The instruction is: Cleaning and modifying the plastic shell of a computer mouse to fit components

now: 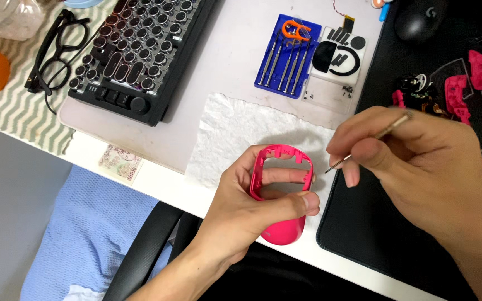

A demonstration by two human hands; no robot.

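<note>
My left hand (252, 209) holds a bright pink plastic mouse shell (282, 192), open frame side up, thumb laid across its lower part and fingers showing through the opening. My right hand (414, 167) pinches a thin metal screwdriver (364, 147), its tip pointing left and hovering just right of the shell's upper edge. Both sit over a white paper towel (235, 134) at the desk's front edge.
A blue screwdriver set (287, 56) and a sheet of black mouse feet (340, 53) lie behind the towel. A black keyboard (135, 50) and glasses (54, 53) are at left. More pink parts (464, 89) and a black mouse (419, 19) rest on the black mat (375, 228).
</note>
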